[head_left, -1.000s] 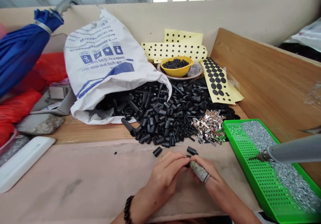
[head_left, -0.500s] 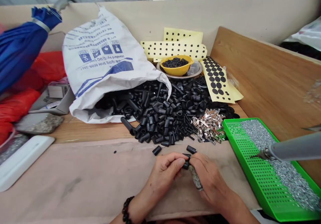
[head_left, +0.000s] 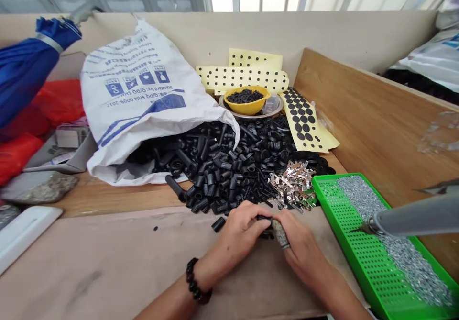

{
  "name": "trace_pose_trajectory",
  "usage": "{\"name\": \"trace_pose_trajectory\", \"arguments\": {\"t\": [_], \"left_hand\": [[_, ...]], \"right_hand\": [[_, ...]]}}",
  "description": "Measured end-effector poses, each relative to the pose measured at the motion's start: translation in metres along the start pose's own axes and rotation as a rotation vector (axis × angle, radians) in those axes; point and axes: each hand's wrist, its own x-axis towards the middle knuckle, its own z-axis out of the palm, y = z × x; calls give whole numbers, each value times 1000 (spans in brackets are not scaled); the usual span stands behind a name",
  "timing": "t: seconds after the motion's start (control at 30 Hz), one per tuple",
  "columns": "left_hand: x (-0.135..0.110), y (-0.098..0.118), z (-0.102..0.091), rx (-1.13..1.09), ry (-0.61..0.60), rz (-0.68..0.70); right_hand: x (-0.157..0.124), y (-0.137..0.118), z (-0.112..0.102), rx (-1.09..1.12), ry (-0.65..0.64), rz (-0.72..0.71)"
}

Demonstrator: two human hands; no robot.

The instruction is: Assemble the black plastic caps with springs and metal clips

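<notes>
My left hand (head_left: pixel 241 228) and my right hand (head_left: pixel 297 243) meet at the near edge of a heap of black plastic parts (head_left: pixel 229 167). Both have their fingers curled together on a small black plastic part (head_left: pixel 266 226) held between them. A grey patterned sleeve (head_left: pixel 279 233) covers one finger of my right hand. A dark bead bracelet (head_left: pixel 195 282) is on my left wrist. A loose black part (head_left: pixel 218 224) lies just left of my left hand. A pile of small shiny metal clips (head_left: pixel 292 185) lies just beyond my right hand.
A white printed sack (head_left: pixel 143 104) spills the black parts. A green perforated tray (head_left: pixel 373 253) holds small silver screws, with a grey power screwdriver (head_left: pixel 412 218) over it. A yellow bowl (head_left: pixel 247 101), yellow sticker sheets (head_left: pixel 304 119), a wooden side board (head_left: pixel 380 114) and a blue umbrella (head_left: pixel 25 71) stand around.
Both hands have slid forward to the edge of the black heap, still closed on the small part. The view has tipped slightly, showing more of my left forearm.
</notes>
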Motion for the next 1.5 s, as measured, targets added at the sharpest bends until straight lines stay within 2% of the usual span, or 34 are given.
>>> {"name": "trace_pose_trajectory", "arguments": {"t": [0.1, 0.2, 0.33, 0.43, 0.67, 0.83, 0.97, 1.07, 1.2, 1.33, 1.43, 1.5], "left_hand": [[15, 1, -1, 87, -49, 19], [22, -1, 0, 168, -115, 76], [24, -3, -2, 392, -228, 165], [22, -4, -4, 509, -263, 187], [18, -5, -5, 393, -162, 251], [17, -7, -4, 355, -154, 318], [23, -7, 0, 375, -168, 255], [29, -5, 3, 441, -208, 175], [37, -6, 8, 546, -256, 164], [39, -10, 11, 557, -266, 178], [39, -10, 9, 533, -252, 174], [41, -6, 7, 420, -211, 158]], "right_hand": [[4, 6, -1, 33, -6, 82], [5, 9, -1, 52, 33, 103], [3, 12, 2, 32, 24, 90], [3, 13, 4, 15, -4, 87], [4, 10, -2, -119, -35, 45], [5, 5, -5, -70, -52, 43], [6, 9, -4, -93, -86, 131], [9, 18, -7, -167, -26, 170], [20, 32, -13, -417, 85, 158], [32, 38, -11, -616, 34, 145], [34, 37, -10, -573, 43, 150], [32, 33, -11, -478, 74, 125]]}}
